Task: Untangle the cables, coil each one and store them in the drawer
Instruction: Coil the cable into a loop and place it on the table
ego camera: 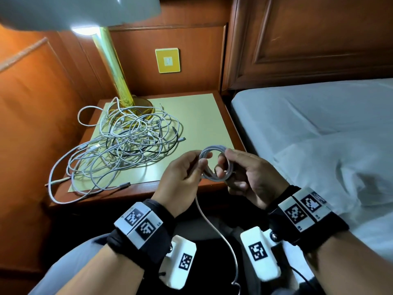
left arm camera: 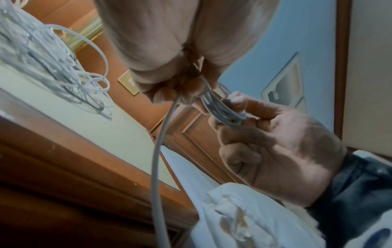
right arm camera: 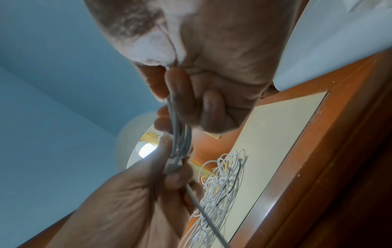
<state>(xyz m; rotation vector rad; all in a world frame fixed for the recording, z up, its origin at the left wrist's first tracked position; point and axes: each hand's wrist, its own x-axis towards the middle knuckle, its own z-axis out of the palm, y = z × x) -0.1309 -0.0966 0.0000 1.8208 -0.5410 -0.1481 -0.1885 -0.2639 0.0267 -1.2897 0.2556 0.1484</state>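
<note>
head view: a small coil of pale grey cable (ego camera: pixel 214 165) is held up in front of the person, just above the near edge of the bedside surface (ego camera: pixel 202 116). the left hand (ego camera: pixel 182 173) has its fingers and thumb curled round the coil's left side, and the right hand (ego camera: pixel 244 173) pinches the right side, with fingers reaching through the loop. from under the left hand a loose tail of the same cable (ego camera: pixel 214 228) hangs down between the two wrists toward the person's lap.

further back on the surface, to the left, lies a tangled heap of cables (ego camera: pixel 119 145), mostly white with at least one black one in it. some loops spill over the left and front edges of the surface. the heap touches the base of a brass lamp (ego camera: pixel 119 81) at the rear. a yellow wall plate (ego camera: pixel 168 60) sits on the wood panel behind. a bed with white sheets (ego camera: pixel 319 128) stands to the right.

no drawer can be made out.
</note>
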